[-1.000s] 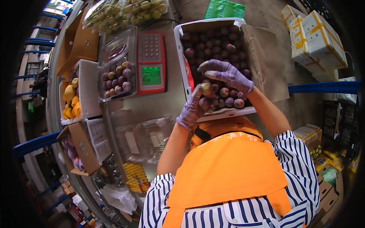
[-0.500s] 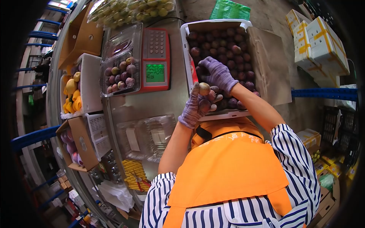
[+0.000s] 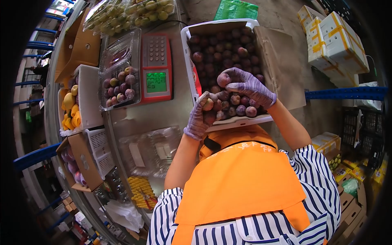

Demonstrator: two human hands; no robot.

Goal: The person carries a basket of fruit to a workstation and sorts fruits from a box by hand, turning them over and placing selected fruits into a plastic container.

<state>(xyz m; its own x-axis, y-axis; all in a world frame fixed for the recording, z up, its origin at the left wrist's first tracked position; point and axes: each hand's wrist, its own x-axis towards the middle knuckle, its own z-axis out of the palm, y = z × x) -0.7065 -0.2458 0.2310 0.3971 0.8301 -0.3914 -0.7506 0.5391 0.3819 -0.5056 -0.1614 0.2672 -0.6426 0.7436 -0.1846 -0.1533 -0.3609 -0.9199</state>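
Standing at the left, a foam box was filled with yellow fruit. Next, on the metal surface, some plums were contained in a clear tub with its lid tipped back. It was set close beside a red scale, though whether it was borne by the pan could not be told. Nearer the body, flat clear trays were laid out.

Farther right, a small batch of plums was cupped in the gloved left hand, low in the crate; their number could not be made out. Behind them, the crate was heaped with more plums. By the right hand, one purple plum was pinched between thumb and fingertips, seemingly held above the heap. At the far side, a card flap was folded outward.

The pinched plum could be dropped, being round and gripped only at the tips. Skins could be bruised if the cupped batch were squeezed, and fruit could be spilled over the near rim if the left palm were overfilled.
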